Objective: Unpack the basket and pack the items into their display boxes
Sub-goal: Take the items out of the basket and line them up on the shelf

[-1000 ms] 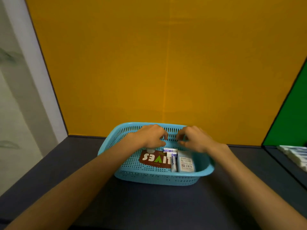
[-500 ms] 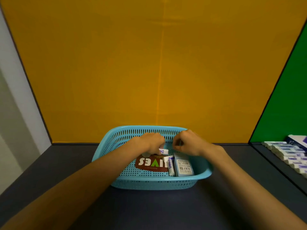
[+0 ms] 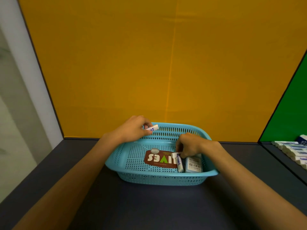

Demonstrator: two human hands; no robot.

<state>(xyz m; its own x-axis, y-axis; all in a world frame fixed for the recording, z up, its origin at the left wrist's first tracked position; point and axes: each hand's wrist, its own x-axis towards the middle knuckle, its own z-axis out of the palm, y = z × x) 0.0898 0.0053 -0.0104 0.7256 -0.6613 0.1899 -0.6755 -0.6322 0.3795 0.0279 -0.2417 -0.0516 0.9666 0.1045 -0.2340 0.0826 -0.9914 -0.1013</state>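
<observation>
Your blue basket sits on the dark table, holding a brown packet and small boxes. Your left hand pinches a white tube above the far rim; your right hand pinches another tube inside.

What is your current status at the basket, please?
Left hand holds a small white tube above the basket rim. Right hand pinches another white tube inside. Brown packet remains. Nothing obstructing.
</observation>
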